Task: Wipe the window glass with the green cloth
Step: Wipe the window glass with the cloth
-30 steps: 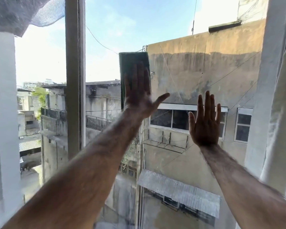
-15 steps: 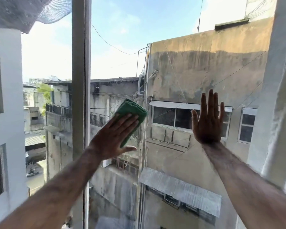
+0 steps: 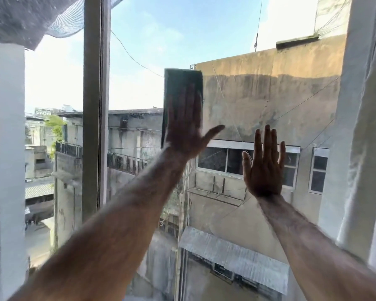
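left hand [image 3: 186, 129] pressed the green cloth [image 3: 178, 83] flat against the window glass [image 3: 152, 51]; right hand [image 3: 264, 168] rested open-palmed beside it.

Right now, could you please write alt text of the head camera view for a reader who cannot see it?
The left hand presses a folded green cloth flat against the window glass, fingers pointing up. The right hand rests open on the glass, lower and to the right, holding nothing. A vertical window frame stands to the left; weathered buildings show outside.

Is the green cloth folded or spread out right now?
Folded. The green cloth shows as a narrow upright rectangle with straight edges, pressed flat on the window glass under the left hand.
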